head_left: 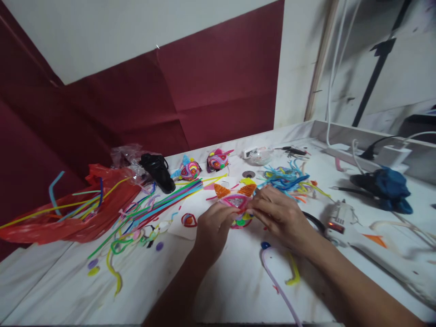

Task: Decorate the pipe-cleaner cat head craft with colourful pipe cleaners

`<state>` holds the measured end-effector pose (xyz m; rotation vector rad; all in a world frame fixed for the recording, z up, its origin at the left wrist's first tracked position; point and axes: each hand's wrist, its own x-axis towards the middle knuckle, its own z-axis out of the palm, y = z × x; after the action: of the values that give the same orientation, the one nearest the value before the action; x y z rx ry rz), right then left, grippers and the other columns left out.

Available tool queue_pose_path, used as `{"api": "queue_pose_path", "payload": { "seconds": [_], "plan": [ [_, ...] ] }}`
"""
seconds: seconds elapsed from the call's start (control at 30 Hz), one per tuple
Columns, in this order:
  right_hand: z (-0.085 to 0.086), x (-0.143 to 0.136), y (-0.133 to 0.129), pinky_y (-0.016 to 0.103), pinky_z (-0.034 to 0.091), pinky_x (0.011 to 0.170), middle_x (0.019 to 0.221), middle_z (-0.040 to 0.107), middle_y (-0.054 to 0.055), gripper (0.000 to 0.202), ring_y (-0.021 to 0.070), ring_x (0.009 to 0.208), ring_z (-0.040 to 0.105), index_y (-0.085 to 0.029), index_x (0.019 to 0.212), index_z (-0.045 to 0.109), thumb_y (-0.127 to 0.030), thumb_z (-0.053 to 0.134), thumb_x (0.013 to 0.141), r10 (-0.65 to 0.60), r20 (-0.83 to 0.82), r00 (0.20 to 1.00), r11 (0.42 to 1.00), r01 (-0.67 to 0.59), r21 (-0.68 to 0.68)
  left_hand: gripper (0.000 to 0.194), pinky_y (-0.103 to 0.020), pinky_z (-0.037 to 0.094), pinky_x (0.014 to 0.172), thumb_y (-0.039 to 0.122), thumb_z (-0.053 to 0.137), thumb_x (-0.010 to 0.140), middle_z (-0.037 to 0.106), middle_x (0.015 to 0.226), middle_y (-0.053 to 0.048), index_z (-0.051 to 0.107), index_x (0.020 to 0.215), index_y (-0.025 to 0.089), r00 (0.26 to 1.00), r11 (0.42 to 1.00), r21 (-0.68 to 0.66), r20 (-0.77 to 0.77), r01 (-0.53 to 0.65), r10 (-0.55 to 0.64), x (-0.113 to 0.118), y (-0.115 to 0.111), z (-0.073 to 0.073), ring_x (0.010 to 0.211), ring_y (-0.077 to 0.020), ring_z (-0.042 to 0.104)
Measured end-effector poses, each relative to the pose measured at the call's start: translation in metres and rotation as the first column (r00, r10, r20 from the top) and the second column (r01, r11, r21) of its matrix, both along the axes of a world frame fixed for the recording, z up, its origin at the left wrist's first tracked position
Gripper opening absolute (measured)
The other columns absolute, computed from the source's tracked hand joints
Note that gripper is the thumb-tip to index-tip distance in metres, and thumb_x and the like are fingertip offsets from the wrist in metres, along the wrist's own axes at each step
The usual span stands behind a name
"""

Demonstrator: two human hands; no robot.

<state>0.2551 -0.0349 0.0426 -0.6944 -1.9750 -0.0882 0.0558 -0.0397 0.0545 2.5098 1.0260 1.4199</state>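
Observation:
Between my two hands is a small colourful pipe-cleaner craft piece [235,200] with two orange ear-like points, a pink-edged middle and green and yellow bits below. My left hand [215,227] closes on its left side, fingers bent. On its right side my right hand [279,213] pinches, its fingertips together near the edge. Fingers cover part of the piece, so whether a separate strip is in the right pinch cannot be seen. Left of my left hand, a red-ringed coil [189,220] lies on white paper [179,230].
Pipe cleaners [166,200] and a red plastic bag [98,218] lie left. Two finished-looking craft pieces [218,160] sit behind. Blue pipe-cleaner scraps [286,177] are back right. A glue gun [384,188] and a power strip [340,218] with cables are at right.

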Motion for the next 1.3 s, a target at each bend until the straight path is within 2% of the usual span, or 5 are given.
{"api": "queue_pose_path", "payload": {
  "seconds": [0.37,0.53,0.77,0.97,1.3],
  "plan": [
    [0.008,0.007,-0.008,0.027,0.041,0.062,0.076,0.060,0.003,0.017,0.0154,0.070,0.055,-0.018,0.094,0.066,-0.013,0.050,0.096,-0.009,0.148,0.989,0.998,0.019,-0.064,0.018,-0.024,0.053,0.068,0.015,0.053,0.094,0.068,0.078,-0.003,0.071,0.089,0.017,0.999,1.000,0.029,-0.034,0.000,0.001,-0.005,0.001,-0.007,0.074,-0.0139,0.065],
    [0.015,0.007,-0.014,0.024,0.046,0.063,0.076,0.064,0.002,0.017,0.0129,0.068,0.060,-0.019,0.088,0.068,-0.019,0.053,0.096,0.063,-0.001,0.998,0.967,-0.061,-0.246,0.017,-0.023,0.051,0.065,0.016,0.055,0.093,0.068,0.076,-0.002,0.071,0.087,0.018,1.000,0.999,-0.034,0.004,0.005,-0.005,-0.004,-0.002,-0.006,0.070,-0.0129,0.063],
    [0.009,0.002,-0.014,0.024,0.042,0.051,0.066,0.063,0.002,0.031,0.0134,0.058,0.055,-0.019,0.080,0.072,-0.048,0.064,0.087,-0.001,-0.324,0.946,0.700,-0.230,-0.676,0.009,-0.021,0.045,0.055,0.020,0.063,0.086,0.065,0.071,0.000,0.072,0.082,0.019,0.991,0.963,-0.263,0.129,0.053,-0.019,0.000,-0.007,-0.003,0.060,-0.0109,0.056],
    [0.009,-0.003,-0.014,0.021,0.035,0.043,0.056,0.057,0.000,0.043,0.0095,0.048,0.046,-0.016,0.076,0.069,-0.059,0.072,0.076,-0.008,-0.488,0.873,0.496,-0.420,-0.760,0.007,-0.021,0.040,0.053,0.022,0.067,0.080,0.062,0.068,0.000,0.072,0.077,0.018,0.972,0.873,-0.468,0.235,0.136,-0.025,0.000,-0.006,-0.003,0.059,-0.0105,0.053],
    [0.011,-0.008,-0.014,0.023,0.036,0.043,0.056,0.056,0.000,0.046,0.0106,0.048,0.048,-0.016,0.078,0.069,-0.060,0.078,0.069,0.017,-0.513,0.858,0.426,-0.470,-0.773,0.009,-0.028,0.041,0.053,0.026,0.067,0.076,0.060,0.064,-0.001,0.068,0.069,0.021,0.935,0.797,-0.564,0.356,0.216,-0.001,0.001,-0.008,0.000,0.057,-0.0145,0.053]
  ]
}}
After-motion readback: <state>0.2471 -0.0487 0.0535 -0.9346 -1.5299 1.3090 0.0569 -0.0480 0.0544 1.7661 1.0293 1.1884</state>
